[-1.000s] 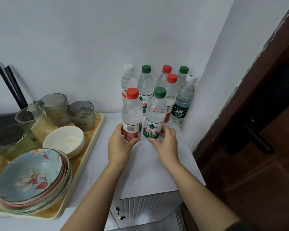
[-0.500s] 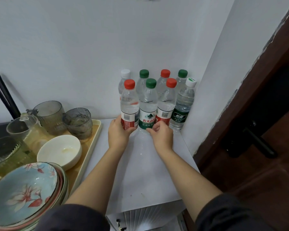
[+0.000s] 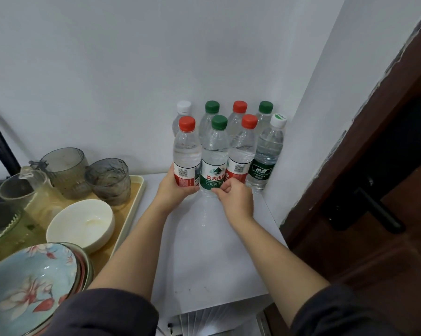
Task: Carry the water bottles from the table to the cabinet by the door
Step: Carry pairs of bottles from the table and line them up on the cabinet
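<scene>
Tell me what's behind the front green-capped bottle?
Directly behind stand a back green-capped bottle and a back red-capped bottle, then the wall. Their labels and bases are covered.

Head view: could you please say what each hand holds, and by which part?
The left hand grips the front-left red-capped bottle around its label; the right hand pinches the front green-capped bottle at its lower label.

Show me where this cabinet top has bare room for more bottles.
Bare: the cabinet top in front of the water bottles, between the tray and the right wall; also a narrow strip between tray and red-capped bottle. Crowded: the back corner, and the tray's glasses and bowls.
</scene>
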`<state>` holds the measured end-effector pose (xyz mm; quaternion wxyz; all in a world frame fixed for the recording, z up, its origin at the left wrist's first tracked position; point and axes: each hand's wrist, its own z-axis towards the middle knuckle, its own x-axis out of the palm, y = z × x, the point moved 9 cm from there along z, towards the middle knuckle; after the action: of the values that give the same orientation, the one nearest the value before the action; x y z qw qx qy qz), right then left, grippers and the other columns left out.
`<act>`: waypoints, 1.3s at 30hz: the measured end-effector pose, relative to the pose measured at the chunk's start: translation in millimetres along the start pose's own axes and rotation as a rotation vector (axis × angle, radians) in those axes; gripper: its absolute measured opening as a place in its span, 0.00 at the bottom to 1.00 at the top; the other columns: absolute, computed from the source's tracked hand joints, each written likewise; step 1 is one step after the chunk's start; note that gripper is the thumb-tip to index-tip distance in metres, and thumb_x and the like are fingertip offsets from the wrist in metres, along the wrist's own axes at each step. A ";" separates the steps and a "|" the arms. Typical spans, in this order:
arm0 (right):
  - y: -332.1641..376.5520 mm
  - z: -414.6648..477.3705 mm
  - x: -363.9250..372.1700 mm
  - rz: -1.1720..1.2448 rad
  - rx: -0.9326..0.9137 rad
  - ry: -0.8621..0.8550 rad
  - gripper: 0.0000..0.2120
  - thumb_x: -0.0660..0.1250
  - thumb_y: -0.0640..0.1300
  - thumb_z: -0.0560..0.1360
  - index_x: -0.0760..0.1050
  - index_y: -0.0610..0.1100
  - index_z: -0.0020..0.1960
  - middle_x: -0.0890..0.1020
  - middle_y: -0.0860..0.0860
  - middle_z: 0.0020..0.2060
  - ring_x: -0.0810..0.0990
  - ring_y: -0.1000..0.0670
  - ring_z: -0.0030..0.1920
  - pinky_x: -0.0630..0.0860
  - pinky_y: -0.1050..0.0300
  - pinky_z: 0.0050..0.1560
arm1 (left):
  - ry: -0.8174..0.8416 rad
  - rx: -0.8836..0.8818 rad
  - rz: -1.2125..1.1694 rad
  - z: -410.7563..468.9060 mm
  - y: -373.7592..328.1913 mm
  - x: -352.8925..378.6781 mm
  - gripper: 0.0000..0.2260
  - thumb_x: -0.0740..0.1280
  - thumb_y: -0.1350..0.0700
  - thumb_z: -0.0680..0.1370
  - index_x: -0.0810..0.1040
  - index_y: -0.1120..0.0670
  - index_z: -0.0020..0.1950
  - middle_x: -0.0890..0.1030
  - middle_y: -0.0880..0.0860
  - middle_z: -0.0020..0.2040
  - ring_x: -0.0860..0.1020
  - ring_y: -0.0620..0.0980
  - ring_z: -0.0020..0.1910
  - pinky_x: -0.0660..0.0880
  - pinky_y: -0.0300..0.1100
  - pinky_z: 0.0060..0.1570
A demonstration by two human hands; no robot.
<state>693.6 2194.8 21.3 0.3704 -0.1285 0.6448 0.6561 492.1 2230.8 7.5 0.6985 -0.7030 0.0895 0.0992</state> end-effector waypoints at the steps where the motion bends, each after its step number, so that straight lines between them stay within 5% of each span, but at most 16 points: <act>1: -0.4 0.2 0.2 -0.003 0.001 0.000 0.11 0.77 0.50 0.70 0.79 0.44 0.43 0.82 0.50 0.37 0.80 0.48 0.40 0.79 0.51 0.42 | -0.003 -0.005 -0.001 -0.5 0.3 0.1 0.31 0.78 0.65 0.66 0.72 0.53 0.67 0.82 0.47 0.53 0.81 0.45 0.53 0.75 0.36 0.47; 10: 6.9 -6.5 -2.6 -0.146 -0.058 0.067 0.13 0.73 0.53 0.73 0.76 0.46 0.48 0.81 0.53 0.41 0.81 0.48 0.45 0.76 0.55 0.42 | 0.005 -0.033 0.068 -7.4 -0.1 -1.8 0.35 0.79 0.60 0.67 0.68 0.50 0.70 0.80 0.45 0.58 0.79 0.48 0.59 0.76 0.46 0.58; 13: 5.3 -14.1 -7.0 -0.314 -0.134 0.145 0.18 0.69 0.57 0.75 0.74 0.47 0.58 0.80 0.53 0.54 0.79 0.48 0.55 0.76 0.52 0.50 | -0.075 -0.112 0.255 -26.9 3.4 -11.8 0.46 0.79 0.53 0.68 0.55 0.54 0.79 0.68 0.51 0.73 0.67 0.53 0.73 0.69 0.45 0.67; 17: -2.1 -35.1 -11.6 -0.507 -0.226 0.238 0.27 0.62 0.60 0.78 0.67 0.48 0.71 0.73 0.48 0.68 0.69 0.45 0.68 0.68 0.48 0.64 | -0.151 -0.190 0.615 -76.1 12.8 -21.6 0.49 0.72 0.42 0.73 0.46 0.62 0.79 0.51 0.61 0.80 0.48 0.59 0.79 0.49 0.51 0.77; 22: -4.8 -79.6 -8.9 -0.549 -0.321 0.469 0.34 0.56 0.64 0.79 0.51 0.51 0.79 0.53 0.47 0.80 0.48 0.44 0.79 0.47 0.40 0.77 | -0.170 -0.219 0.836 -161.8 -2.2 -5.1 0.41 0.59 0.35 0.78 0.45 0.56 0.81 0.46 0.59 0.81 0.43 0.59 0.79 0.45 0.52 0.77; 32: 15.0 -202.4 -10.5 -0.403 -0.818 0.871 0.33 0.54 0.62 0.80 0.47 0.53 0.80 0.48 0.49 0.80 0.41 0.45 0.80 0.40 0.39 0.77 | -0.454 -0.448 0.817 -342.6 -4.0 11.8 0.39 0.52 0.34 0.76 0.49 0.55 0.81 0.47 0.57 0.81 0.43 0.58 0.80 0.44 0.52 0.76; 39: 4.9 -336.4 -5.0 -0.307 -1.161 1.278 0.33 0.56 0.60 0.80 0.50 0.51 0.80 0.49 0.49 0.80 0.41 0.48 0.80 0.40 0.47 0.78 | -0.607 -0.804 0.703 -486.0 37.9 38.8 0.36 0.55 0.38 0.79 0.49 0.54 0.81 0.48 0.57 0.81 0.43 0.58 0.80 0.43 0.53 0.76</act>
<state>589.9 1877.1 -17.3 -0.1015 -0.7251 0.2685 0.6260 526.4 1745.0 -37.1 0.2985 -0.7803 0.0686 0.5453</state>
